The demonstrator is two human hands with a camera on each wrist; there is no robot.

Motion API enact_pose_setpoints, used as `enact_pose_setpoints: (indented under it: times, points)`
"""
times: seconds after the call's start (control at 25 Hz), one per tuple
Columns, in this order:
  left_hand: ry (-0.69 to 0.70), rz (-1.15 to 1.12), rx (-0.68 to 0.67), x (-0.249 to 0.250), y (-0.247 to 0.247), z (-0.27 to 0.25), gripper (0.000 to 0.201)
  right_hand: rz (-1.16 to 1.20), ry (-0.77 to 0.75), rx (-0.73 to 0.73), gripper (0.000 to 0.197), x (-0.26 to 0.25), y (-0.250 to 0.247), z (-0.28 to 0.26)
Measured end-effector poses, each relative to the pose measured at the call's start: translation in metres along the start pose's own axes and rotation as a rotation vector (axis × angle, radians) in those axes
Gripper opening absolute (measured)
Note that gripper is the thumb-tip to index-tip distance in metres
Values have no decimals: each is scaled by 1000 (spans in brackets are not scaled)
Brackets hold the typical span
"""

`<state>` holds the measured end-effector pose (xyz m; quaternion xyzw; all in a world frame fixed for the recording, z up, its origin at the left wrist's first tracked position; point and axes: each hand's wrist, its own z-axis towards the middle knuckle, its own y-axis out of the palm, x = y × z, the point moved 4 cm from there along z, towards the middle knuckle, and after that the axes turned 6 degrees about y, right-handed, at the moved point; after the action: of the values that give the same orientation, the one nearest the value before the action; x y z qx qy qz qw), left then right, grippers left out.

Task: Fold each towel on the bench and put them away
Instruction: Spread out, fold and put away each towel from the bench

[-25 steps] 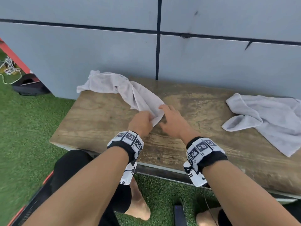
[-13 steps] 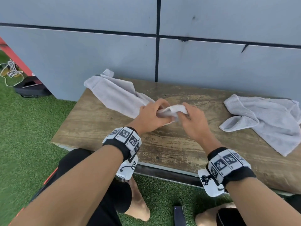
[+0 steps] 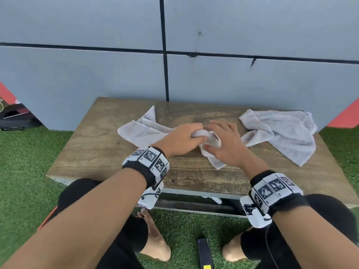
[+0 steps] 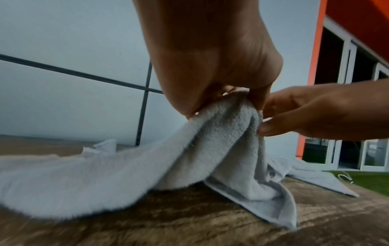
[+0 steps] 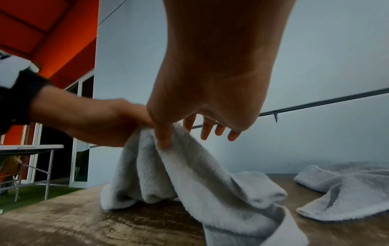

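A wooden bench [image 3: 97,152] carries two pale grey towels. The left towel [image 3: 139,131] lies crumpled, and its right end is bunched and lifted off the wood at the bench's middle. My left hand [image 3: 186,138] grips that bunched end from above, fingers curled round it [image 4: 223,98]. My right hand [image 3: 219,144] meets it from the right and pinches a fold between thumb and index finger [image 5: 174,133], the other fingers held straight. A loose corner hangs below both hands [image 4: 284,208]. The second towel [image 3: 281,131] lies crumpled and untouched at the bench's right end [image 5: 347,191].
A grey panelled wall [image 3: 233,80] stands right behind the bench. Green turf [image 3: 25,171] surrounds it. A black bag [image 3: 17,119] sits on the ground far left. My knees and bare feet are at the front edge, with a dark flat object [image 3: 204,255] on the grass between them.
Both hands moved right and farther onto the bench, dragging the left towel toward the middle. Its end is now bunched and raised in my left hand, with my right hand pinching beside it.
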<state>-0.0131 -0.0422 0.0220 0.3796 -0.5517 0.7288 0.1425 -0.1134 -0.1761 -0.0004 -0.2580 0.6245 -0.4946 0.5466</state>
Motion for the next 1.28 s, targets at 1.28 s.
enact_pose_setpoints:
  times: [1.28]
  points:
    - [-501, -522, 450, 4, -66, -36, 26, 583, 229, 226, 45, -50, -19, -20]
